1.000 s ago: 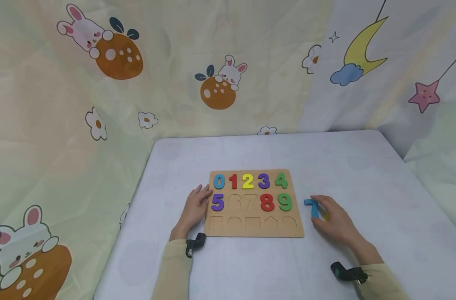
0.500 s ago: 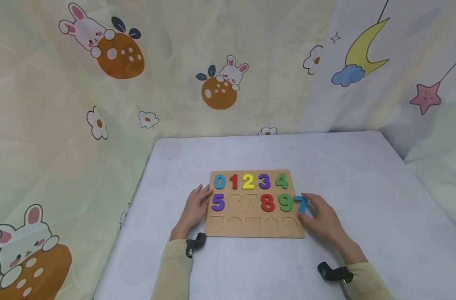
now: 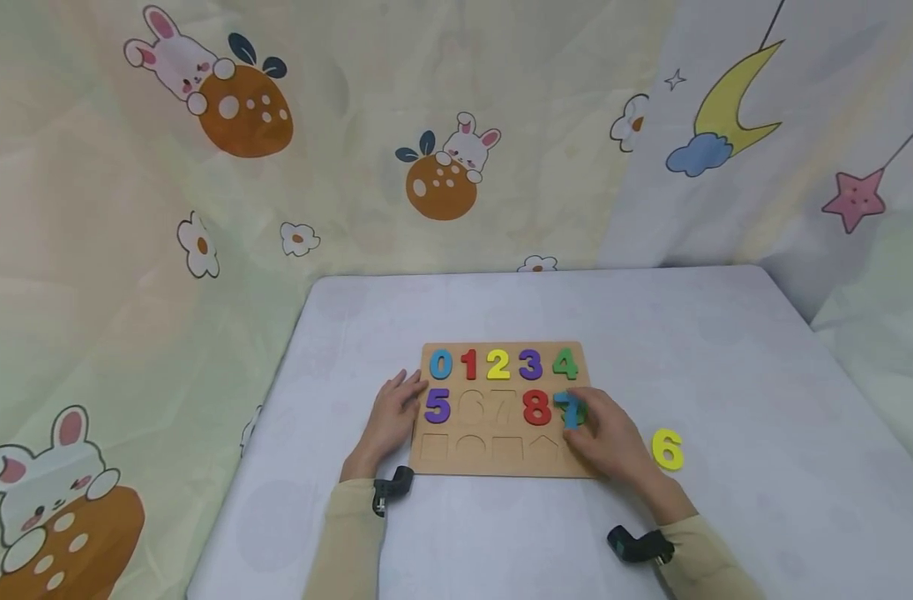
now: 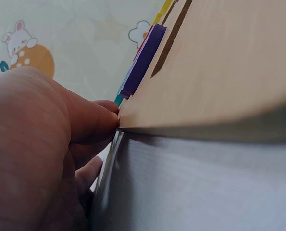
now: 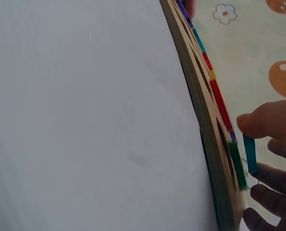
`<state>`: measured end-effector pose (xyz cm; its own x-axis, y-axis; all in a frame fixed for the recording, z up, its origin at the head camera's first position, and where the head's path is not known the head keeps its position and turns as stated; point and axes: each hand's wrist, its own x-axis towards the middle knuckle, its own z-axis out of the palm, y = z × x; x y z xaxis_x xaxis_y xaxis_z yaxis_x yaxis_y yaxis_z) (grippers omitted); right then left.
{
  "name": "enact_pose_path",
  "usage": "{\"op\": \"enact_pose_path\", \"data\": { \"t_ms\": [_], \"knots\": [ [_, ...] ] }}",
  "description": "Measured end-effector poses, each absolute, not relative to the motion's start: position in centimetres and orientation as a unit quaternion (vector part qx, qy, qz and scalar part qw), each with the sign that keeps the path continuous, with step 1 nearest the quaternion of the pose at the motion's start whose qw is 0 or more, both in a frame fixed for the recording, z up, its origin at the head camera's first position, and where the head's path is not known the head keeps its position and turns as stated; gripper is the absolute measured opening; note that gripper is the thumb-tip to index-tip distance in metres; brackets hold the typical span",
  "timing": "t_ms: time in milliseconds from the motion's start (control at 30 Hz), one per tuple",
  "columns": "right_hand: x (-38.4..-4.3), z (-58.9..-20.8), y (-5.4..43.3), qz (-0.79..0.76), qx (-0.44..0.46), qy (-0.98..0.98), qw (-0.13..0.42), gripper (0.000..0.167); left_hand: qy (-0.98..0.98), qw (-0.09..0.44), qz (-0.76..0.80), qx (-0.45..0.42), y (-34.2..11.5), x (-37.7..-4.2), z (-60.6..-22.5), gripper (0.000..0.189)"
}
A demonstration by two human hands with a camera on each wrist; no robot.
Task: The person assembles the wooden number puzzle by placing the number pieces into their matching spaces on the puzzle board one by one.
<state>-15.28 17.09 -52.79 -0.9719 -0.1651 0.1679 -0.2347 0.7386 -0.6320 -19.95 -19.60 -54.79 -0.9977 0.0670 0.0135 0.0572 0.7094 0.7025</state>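
Note:
A wooden number puzzle board [image 3: 464, 467] lies on the table, holding coloured digits in its upper rows. My left hand [image 3: 391, 417] rests at the board's left edge, fingers fairly straight; in the left wrist view its thumb [image 4: 92, 118] touches the corner edge. Between thumb and fingers my right hand [image 3: 612, 437] pinches a blue number 7 [image 3: 571, 408]. That piece overlaps the green 9 [image 3: 583, 414] in the head view; in the right wrist view the blue piece [image 5: 250, 156] is apart from the green one [image 5: 237, 166]. Cut-outs for 6 and 7 show bare wood beside the red 8 [image 3: 527, 418].
A yellow number 6 [image 3: 657, 448] lies on the white-covered table [image 3: 501, 542], right of the board. The board's bottom row has shaped outlines without pieces. A patterned cloth [image 3: 351, 167] hangs behind and to the sides.
My right hand has carried the blue 7 leftward from beside the board to over the green 9. The yellow 6, earlier mostly hidden by the hand, is now uncovered. The left hand stays put.

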Motion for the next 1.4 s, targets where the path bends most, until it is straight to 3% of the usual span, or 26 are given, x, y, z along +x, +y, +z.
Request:
{"op": "enact_pose_path", "data": {
  "t_ms": [167,533,1400],
  "knots": [
    [-15.3,-52.8,16.2,0.333,0.116,-0.933,0.071,0.062,0.924,0.004,0.38,0.039,-19.5,-19.9,-54.6,0.038],
    [-15.3,-52.2,15.1,0.346,0.121,-0.929,0.043,0.061,0.924,0.005,0.381,0.04,-19.6,-19.9,-54.4,0.038],
    [-16.9,-52.2,13.7,0.333,0.153,-0.928,0.062,0.055,0.921,0.009,0.389,0.033,-19.5,-19.7,-54.5,0.037]
  ]
}}
